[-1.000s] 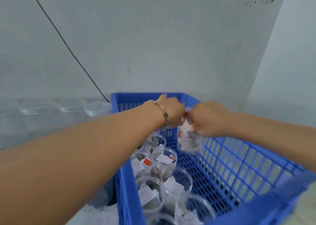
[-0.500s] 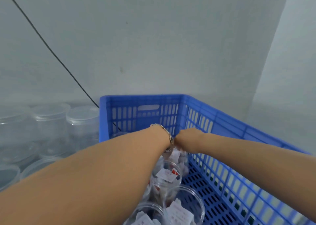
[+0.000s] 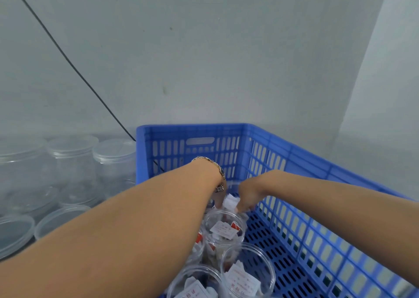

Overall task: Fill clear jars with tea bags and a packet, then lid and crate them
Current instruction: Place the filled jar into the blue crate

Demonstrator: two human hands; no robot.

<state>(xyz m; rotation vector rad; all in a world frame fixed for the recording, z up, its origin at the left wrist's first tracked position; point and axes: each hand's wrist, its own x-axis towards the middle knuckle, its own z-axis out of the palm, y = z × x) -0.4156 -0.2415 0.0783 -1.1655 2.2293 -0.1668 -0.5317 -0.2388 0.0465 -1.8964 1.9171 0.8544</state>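
Both my hands reach into the blue crate (image 3: 192, 128) and meet over the far jar in a row of open clear jars. My right hand (image 3: 248, 195) points its fingers down and pinches a white bundle of tea bags (image 3: 230, 201) at that jar's mouth. My left hand (image 3: 218, 200), mostly hidden behind its braceleted wrist, holds the same bundle from the left. Nearer jars (image 3: 224, 229) (image 3: 248, 272) stand unlidded with tea bags and red-and-white labelled packets inside.
Lidded empty clear jars (image 3: 113, 161) stand in rows left of the crate against the wall. Open jars or lids (image 3: 13, 232) lie at lower left. A black cable (image 3: 68, 60) runs down the wall behind the crate. The crate's right half has bare perforated floor (image 3: 294, 263).
Both hands have gone down from above the crate's rim into it, carrying the tea-bag bundle to the far jar's mouth. The camera has tilted up slightly.
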